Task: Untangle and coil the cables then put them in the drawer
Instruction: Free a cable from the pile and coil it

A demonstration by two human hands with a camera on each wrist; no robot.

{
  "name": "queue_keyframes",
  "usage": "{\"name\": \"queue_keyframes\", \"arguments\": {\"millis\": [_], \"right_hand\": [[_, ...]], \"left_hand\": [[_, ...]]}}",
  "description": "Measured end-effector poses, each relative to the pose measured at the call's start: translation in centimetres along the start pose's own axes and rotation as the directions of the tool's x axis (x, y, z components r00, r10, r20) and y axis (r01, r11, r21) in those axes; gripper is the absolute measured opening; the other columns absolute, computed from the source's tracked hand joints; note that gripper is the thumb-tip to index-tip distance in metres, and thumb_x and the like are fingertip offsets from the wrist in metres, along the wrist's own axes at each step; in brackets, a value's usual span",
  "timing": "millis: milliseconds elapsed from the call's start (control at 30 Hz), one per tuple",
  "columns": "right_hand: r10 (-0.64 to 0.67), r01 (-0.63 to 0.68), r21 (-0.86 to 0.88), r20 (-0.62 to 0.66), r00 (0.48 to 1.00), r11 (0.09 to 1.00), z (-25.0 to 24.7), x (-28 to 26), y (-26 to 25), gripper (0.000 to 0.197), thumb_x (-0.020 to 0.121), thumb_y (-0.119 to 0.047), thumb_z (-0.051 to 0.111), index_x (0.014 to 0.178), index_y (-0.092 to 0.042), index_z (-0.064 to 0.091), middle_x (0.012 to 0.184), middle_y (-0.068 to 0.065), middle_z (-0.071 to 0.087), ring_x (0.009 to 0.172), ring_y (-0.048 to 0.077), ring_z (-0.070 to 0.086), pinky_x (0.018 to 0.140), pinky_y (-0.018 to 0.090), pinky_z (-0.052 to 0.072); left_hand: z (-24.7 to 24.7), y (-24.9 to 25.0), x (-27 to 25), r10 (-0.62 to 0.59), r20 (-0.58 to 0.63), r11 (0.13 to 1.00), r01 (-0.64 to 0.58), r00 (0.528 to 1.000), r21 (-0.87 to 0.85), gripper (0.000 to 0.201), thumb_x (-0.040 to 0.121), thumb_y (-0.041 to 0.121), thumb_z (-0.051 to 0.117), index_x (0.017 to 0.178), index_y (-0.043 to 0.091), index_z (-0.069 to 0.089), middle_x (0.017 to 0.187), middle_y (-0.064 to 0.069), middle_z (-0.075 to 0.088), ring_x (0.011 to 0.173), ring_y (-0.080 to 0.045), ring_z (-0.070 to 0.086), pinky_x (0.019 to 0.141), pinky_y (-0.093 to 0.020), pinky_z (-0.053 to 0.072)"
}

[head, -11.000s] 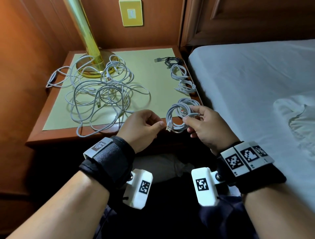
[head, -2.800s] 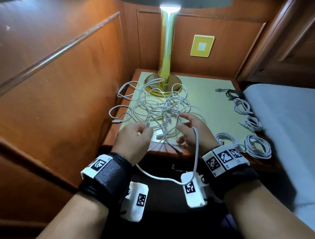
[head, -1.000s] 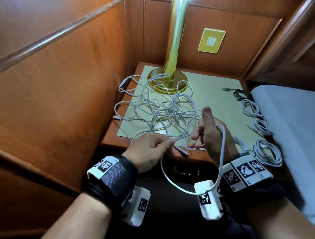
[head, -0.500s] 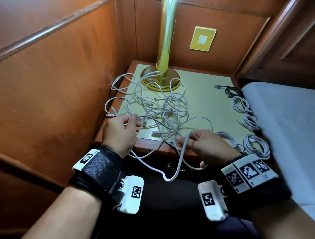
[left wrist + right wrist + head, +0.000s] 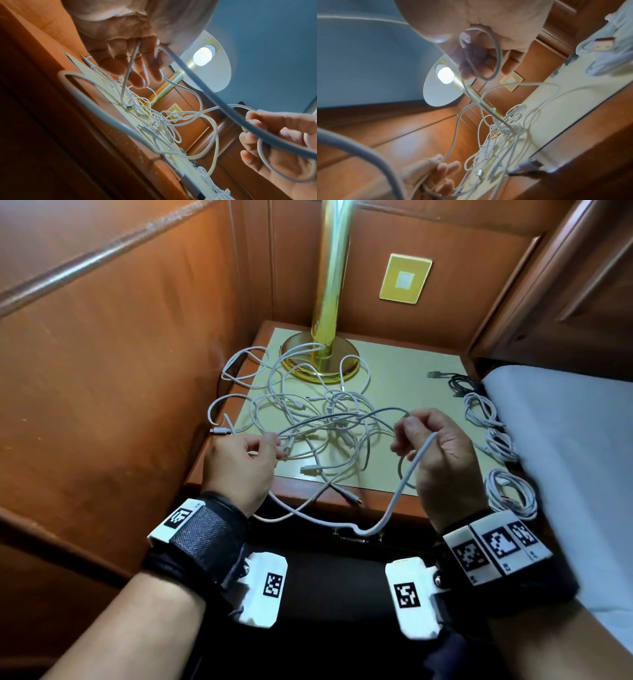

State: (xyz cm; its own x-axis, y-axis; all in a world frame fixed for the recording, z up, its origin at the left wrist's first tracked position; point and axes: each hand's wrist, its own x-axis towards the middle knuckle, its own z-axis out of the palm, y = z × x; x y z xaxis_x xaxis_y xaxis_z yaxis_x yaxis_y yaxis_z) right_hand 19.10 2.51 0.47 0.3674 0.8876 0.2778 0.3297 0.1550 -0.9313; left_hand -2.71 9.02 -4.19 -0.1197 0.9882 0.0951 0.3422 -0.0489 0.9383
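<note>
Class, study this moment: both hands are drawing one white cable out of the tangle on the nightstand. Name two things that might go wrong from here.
1. The white cable held by the left hand and right hand still runs through the tangle; pulling may tighten knots.
2. Strands loop round the lamp base, so a tug might snag there.

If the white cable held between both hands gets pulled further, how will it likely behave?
Probably floppy: the white cable sags in a slack loop below the right hand and left hand. It likely drags the tangled pile along, since strands cross there.
</note>
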Motion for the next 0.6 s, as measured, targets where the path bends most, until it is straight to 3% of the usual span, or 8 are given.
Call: {"name": "queue_keyframes", "arguments": {"millis": [33, 133, 233, 300, 400, 500, 533, 600], "right_hand": [[0.014, -0.012, 0.041, -0.04, 0.999, 0.999, 0.0, 0.1, 0.0, 0.019, 0.096, -0.026, 0.047, 0.084, -0.021, 0.061, 0.075, -0.001, 0.069, 0.075, 0.015, 0.064, 0.07, 0.027, 0.047], [0.102, -0.077, 0.209, -0.112, 0.988, 0.975, 0.1, 0.7, -0.1, 0.019, 0.099, -0.025, 0.041, 0.088, -0.02, 0.056, 0.094, 0.003, 0.076, 0.089, 0.02, 0.071, 0.079, 0.036, 0.049], [0.18, -0.114, 0.457, -0.103, 0.978, 0.882, 0.5, 1.2, -0.6, 0.021, 0.104, -0.015, 0.038, 0.089, -0.017, 0.053, 0.113, 0.008, 0.073, 0.1, 0.025, 0.072, 0.087, 0.04, 0.052], [0.208, -0.162, 0.605, -0.005, 0.978, 0.78, 0.9, 1.2, -0.9, 0.023, 0.104, -0.011, 0.036, 0.087, -0.017, 0.05, 0.12, 0.008, 0.071, 0.107, 0.026, 0.07, 0.092, 0.04, 0.052], [0.259, -0.295, 0.806, 0.183, 0.948, 0.513, 1.4, 1.2, -1.7, 0.025, 0.102, -0.015, 0.034, 0.08, -0.019, 0.045, 0.117, 0.012, 0.072, 0.111, 0.028, 0.068, 0.095, 0.04, 0.048], [0.364, -0.327, 0.899, 0.212, 0.907, 0.292, 1.3, 1.3, -2.5, 0.03, 0.1, -0.019, 0.038, 0.072, -0.019, 0.048, 0.084, 0.008, 0.074, 0.091, 0.025, 0.074, 0.094, 0.042, 0.054], [0.407, -0.325, 0.911, 0.204, 0.89, 0.255, 1.1, 1.3, -2.6, 0.03, 0.099, -0.02, 0.04, 0.071, -0.018, 0.05, 0.071, 0.003, 0.068, 0.075, 0.02, 0.073, 0.086, 0.042, 0.059], [0.47, -0.357, 0.905, 0.217, 0.856, 0.231, 0.9, 1.4, -2.4, 0.029, 0.1, -0.024, 0.042, 0.072, -0.019, 0.047, 0.06, -0.003, 0.051, 0.047, 0.01, 0.053, 0.06, 0.031, 0.059]], "left_hand": [[-0.2, 0.0, 0.1, -0.003, -0.017, 1.0, 0.003, 1.0, 0.004, 0.031, 0.088, 0.039, 0.058, 0.06, 0.031, 0.068, 0.07, 0.009, 0.072, 0.073, -0.02, 0.072, 0.078, -0.045, 0.06], [-0.6, 0.0, 0.5, -0.029, -0.08, 0.999, 0.028, 0.996, -0.017, 0.033, 0.095, 0.025, 0.06, 0.062, 0.026, 0.067, 0.071, 0.003, 0.072, 0.065, -0.023, 0.07, 0.073, -0.047, 0.06], [-0.5, 0.2, 0.4, -0.028, -0.102, 0.999, 0.025, 0.994, -0.024, 0.032, 0.094, 0.027, 0.059, 0.063, 0.024, 0.067, 0.072, 0.005, 0.072, 0.063, -0.022, 0.07, 0.072, -0.046, 0.06], [-0.4, 0.4, 0.1, -0.009, -0.079, 1.0, 0.007, 0.997, -0.014, 0.033, 0.094, 0.032, 0.058, 0.063, 0.026, 0.067, 0.071, 0.005, 0.072, 0.064, -0.02, 0.071, 0.072, -0.044, 0.06], [-0.1, 0.4, -0.2, 0.031, -0.037, 0.999, -0.031, 0.999, 0.012, 0.036, 0.089, 0.044, 0.053, 0.059, 0.029, 0.066, 0.073, 0.006, 0.074, 0.069, -0.017, 0.072, 0.075, -0.042, 0.06], [-0.2, 0.3, -0.1, 0.021, -0.067, 1.0, -0.022, 0.998, -0.011, 0.037, 0.083, 0.049, 0.05, 0.056, 0.028, 0.065, 0.073, 0.006, 0.074, 0.066, -0.02, 0.072, 0.073, -0.044, 0.06], [-0.3, 0.3, 0.0, 0.01, -0.081, 1.0, -0.012, 0.997, -0.021, 0.036, 0.083, 0.047, 0.05, 0.056, 0.027, 0.064, 0.071, 0.006, 0.073, 0.064, -0.02, 0.072, 0.071, -0.045, 0.06], [-0.4, 0.5, 0.1, -0.006, -0.107, 0.999, 0.001, 0.994, -0.053, 0.035, 0.083, 0.043, 0.05, 0.057, 0.025, 0.064, 0.068, 0.007, 0.072, 0.06, -0.021, 0.071, 0.069, -0.047, 0.06]]}}
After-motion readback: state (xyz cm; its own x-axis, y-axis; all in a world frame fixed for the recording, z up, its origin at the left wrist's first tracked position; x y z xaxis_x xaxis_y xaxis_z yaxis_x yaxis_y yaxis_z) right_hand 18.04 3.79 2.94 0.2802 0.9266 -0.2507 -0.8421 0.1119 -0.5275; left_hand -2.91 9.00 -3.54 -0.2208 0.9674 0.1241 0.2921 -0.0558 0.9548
